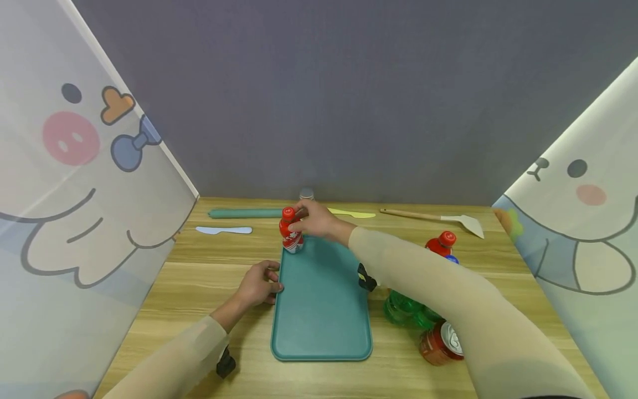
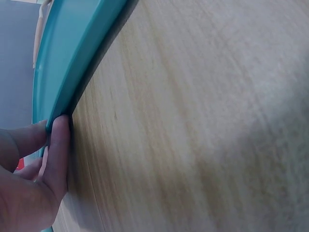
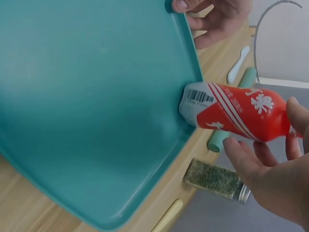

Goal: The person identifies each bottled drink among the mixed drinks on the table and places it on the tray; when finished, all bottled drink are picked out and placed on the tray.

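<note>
With thumb and fingers near its neck, my right hand (image 1: 319, 219) holds a small red plastic bottle (image 1: 291, 239) with white lettering. The bottle stands at the far left corner of a teal rectangular tray (image 1: 324, 316). In the right wrist view the base of the bottle (image 3: 236, 112) meets the tray's surface just inside the rim. Midway along the tray's left side, my left hand (image 1: 258, 284) pinches the rim. The left wrist view shows the thumb above the rim and a finger (image 2: 59, 150) against its outer side.
Along the back lie a green rod (image 1: 244, 213), a pale blue knife (image 1: 224, 230), a yellow knife (image 1: 356, 214) and a wooden-handled spatula (image 1: 468, 223). A herb jar (image 3: 212, 180) is behind the tray. Right of it are another red bottle (image 1: 438, 244), green bottles (image 1: 396, 307) and a can (image 1: 438, 343), partly behind my forearm.
</note>
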{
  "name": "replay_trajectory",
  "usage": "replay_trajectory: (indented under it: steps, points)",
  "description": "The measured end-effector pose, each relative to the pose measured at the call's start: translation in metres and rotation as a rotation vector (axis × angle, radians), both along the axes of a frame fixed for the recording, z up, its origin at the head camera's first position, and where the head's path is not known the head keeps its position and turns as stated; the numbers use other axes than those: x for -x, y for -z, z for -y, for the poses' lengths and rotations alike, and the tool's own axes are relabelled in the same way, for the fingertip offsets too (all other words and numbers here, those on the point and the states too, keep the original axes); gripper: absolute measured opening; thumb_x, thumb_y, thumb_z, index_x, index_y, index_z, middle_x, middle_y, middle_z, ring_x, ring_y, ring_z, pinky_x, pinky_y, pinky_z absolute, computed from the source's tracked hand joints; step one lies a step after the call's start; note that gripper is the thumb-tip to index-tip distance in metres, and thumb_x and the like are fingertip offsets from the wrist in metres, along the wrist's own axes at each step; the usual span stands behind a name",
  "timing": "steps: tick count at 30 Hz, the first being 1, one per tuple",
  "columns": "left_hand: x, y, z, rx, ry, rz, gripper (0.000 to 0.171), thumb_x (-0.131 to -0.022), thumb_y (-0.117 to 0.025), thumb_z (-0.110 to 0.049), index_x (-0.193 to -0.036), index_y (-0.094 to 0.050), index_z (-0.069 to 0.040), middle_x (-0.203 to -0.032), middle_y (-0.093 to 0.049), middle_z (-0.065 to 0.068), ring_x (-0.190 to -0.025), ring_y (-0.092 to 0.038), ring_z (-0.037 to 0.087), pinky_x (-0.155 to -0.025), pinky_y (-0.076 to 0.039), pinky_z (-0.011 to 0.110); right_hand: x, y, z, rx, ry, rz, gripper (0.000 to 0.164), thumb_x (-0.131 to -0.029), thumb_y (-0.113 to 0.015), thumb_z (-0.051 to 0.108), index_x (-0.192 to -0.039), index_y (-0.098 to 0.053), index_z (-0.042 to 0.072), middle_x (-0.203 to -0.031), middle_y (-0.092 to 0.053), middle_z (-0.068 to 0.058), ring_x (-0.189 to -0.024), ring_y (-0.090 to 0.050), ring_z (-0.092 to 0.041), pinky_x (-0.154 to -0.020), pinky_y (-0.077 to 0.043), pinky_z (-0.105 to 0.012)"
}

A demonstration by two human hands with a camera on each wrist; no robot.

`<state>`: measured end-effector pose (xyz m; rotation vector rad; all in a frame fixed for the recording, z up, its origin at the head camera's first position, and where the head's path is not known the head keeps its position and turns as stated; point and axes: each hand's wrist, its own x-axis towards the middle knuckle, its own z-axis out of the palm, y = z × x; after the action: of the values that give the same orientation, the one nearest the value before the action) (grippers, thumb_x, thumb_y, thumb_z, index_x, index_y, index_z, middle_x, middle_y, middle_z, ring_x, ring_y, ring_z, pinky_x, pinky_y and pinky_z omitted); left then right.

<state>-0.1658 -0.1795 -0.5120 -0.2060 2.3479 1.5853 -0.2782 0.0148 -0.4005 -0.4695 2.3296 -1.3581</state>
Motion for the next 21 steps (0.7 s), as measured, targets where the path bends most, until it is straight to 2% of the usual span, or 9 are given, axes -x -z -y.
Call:
replay_trajectory:
  steps: [9,16,19,21]
  points:
    - [-0.002,-0.001,-0.001,-0.002,-0.008,0.006,0.054,-0.088,-0.072,0.012,-0.138,-0.053,0.005,-0.098,-0.058,0.015,-0.067,-0.064,0.021,-0.054,-0.063,0.037,0.007,-0.009,-0.017,-0.084,-0.12,0.018,0.053,-0.092,-0.079,0.018,-0.142,-0.059,0.016,-0.144,-0.057,-0.013,-0.137,-0.052,-0.03,-0.099,-0.057,-0.041]
    - [-0.005,-0.003,-0.004,0.003,-0.009,-0.007,0.051,-0.088,-0.071,0.012,-0.136,-0.055,0.004,-0.097,-0.057,0.014,-0.068,-0.063,0.02,-0.053,-0.063,0.037,0.003,-0.028,-0.04,-0.104,-0.195,0.027,0.054,-0.094,-0.077,0.024,-0.143,-0.058,0.014,-0.146,-0.057,-0.014,-0.133,-0.053,-0.027,-0.095,-0.06,-0.046]
    - [-0.006,-0.004,-0.005,0.006,-0.009,-0.012,0.052,-0.088,-0.071,0.012,-0.136,-0.055,0.004,-0.097,-0.057,0.014,-0.068,-0.063,0.02,-0.053,-0.063,0.038,-0.002,-0.037,-0.052,-0.072,-0.199,0.03,0.052,-0.094,-0.077,0.027,-0.141,-0.059,0.015,-0.144,-0.058,-0.016,-0.13,-0.055,-0.027,-0.098,-0.058,-0.053]
    - [-0.006,-0.005,-0.004,0.007,-0.008,-0.013,0.052,-0.088,-0.071,0.012,-0.136,-0.055,0.004,-0.097,-0.057,0.014,-0.067,-0.063,0.02,-0.053,-0.063,0.038,-0.006,-0.042,-0.061,-0.048,-0.185,0.029,0.05,-0.094,-0.077,0.029,-0.14,-0.06,0.017,-0.142,-0.059,-0.015,-0.127,-0.058,-0.026,-0.098,-0.058,-0.053]
